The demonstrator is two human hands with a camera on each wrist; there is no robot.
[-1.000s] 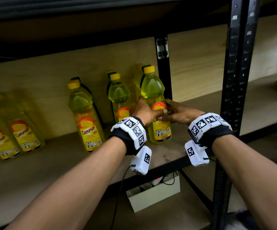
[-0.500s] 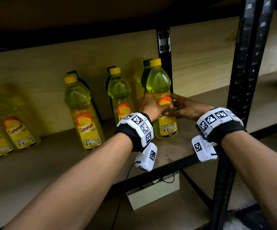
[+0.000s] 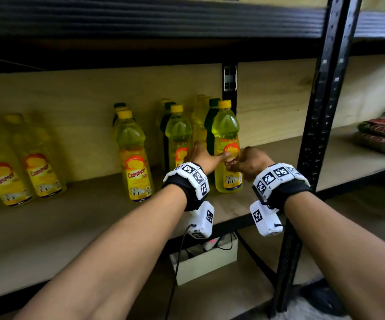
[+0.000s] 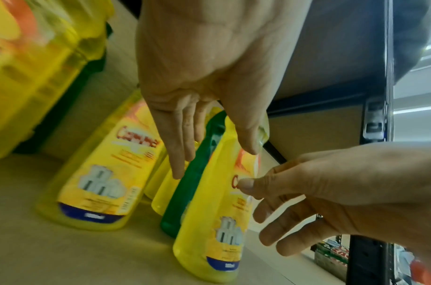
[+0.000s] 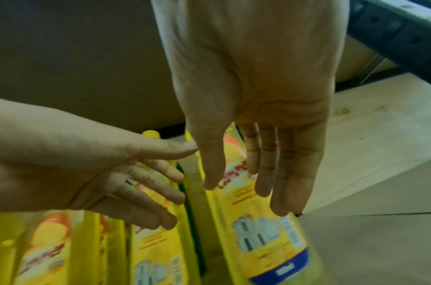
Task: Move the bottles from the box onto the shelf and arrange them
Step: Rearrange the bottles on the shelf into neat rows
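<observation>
Several yellow oil bottles with yellow caps stand on the wooden shelf [image 3: 94, 215]. The rightmost front bottle [image 3: 227, 135] [image 4: 209, 231] [image 5: 258, 231] stands upright beside a dark green bottle [image 3: 211, 118] [image 4: 185, 192]. My left hand [image 3: 210, 155] [image 4: 213, 160] is at its left side, fingers straight, thumb near the label. My right hand [image 3: 237, 163] [image 5: 246, 196] hovers just in front of the label with relaxed, spread fingers. Neither hand holds anything. Whether the thumbs touch the label is unclear.
More bottles stand to the left [image 3: 136, 162] [image 3: 178, 139] [image 3: 41, 172] [image 3: 2, 176]. A black upright post [image 3: 313, 135] rises just right of my right wrist. Flat packets [image 3: 383, 137] lie on the shelf further right. Under the shelf sits a white box [image 3: 205, 264] with cables.
Both hands gripped the rightmost bottle's label before. Their fingers have now let go and straightened, and the right hand has drawn back slightly. The bottle stays upright.
</observation>
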